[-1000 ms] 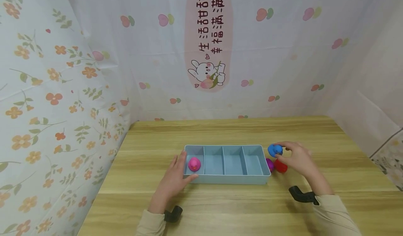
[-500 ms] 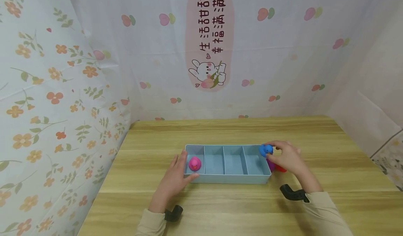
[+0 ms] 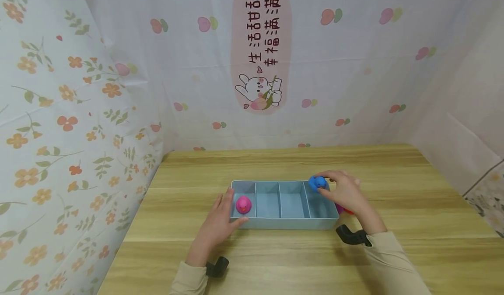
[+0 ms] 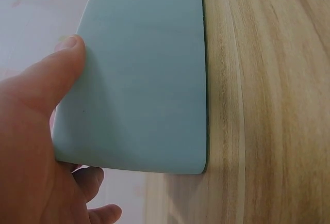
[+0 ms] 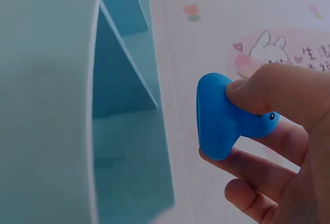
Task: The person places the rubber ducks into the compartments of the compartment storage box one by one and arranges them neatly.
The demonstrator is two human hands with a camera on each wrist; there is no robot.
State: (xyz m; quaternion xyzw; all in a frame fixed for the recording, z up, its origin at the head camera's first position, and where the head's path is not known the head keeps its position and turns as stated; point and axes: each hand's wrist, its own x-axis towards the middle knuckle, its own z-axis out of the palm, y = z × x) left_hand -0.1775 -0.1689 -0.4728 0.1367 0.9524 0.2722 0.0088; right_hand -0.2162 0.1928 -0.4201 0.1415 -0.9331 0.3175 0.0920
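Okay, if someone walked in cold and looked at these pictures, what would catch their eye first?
Probably the blue duck pinched in the right hand above the far right end of the light blue tray. Next, the pink duck in the tray's leftmost compartment, beside the left hand touching that end.

sleeves (image 3: 393, 260): beige, long | wrists: black camera mounts (image 3: 351, 236) | hands (image 3: 217, 225): bare

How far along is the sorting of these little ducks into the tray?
Done: a pink duck sits in the tray's leftmost compartment. In hand: the right hand pinches a blue duck over the rightmost compartment, while the left hand steadies the tray's end. Left: purple and red toys lie outside; the middle compartments look unfilled.
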